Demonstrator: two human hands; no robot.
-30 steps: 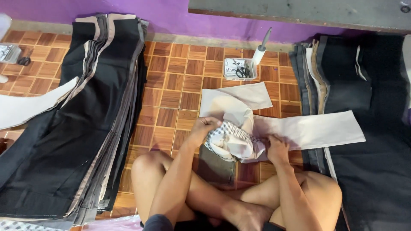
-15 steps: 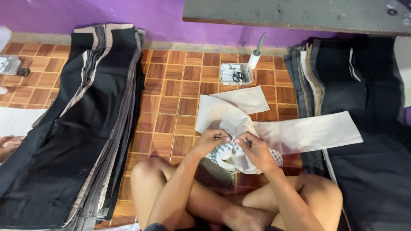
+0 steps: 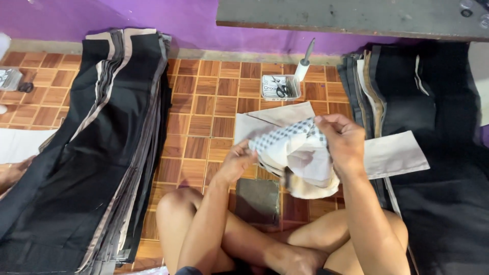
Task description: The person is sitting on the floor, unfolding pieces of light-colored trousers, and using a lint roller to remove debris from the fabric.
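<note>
I sit cross-legged on a brown tiled floor. Both hands hold up a bundle of cream cloth pieces (image 3: 305,158) with a black-and-white checked strip along its top edge. My left hand (image 3: 237,163) grips the bundle's left end. My right hand (image 3: 346,140) pinches the upper right part, near the checked strip. Under the bundle lie flat beige cloth pieces (image 3: 395,155) that reach to the right. A dark square pad (image 3: 259,199) rests on the floor in front of my legs.
A tall stack of dark trousers (image 3: 86,153) lies at the left, another dark stack (image 3: 433,153) at the right. A small white box with scissors (image 3: 277,86) and a white-handled tool (image 3: 304,63) stand by the purple wall. Another person's hand (image 3: 12,170) shows at the far left.
The bundle has been lifted off the floor and higher in front of me. My right hand moved up to its top right; my left hand stays at its left end.
</note>
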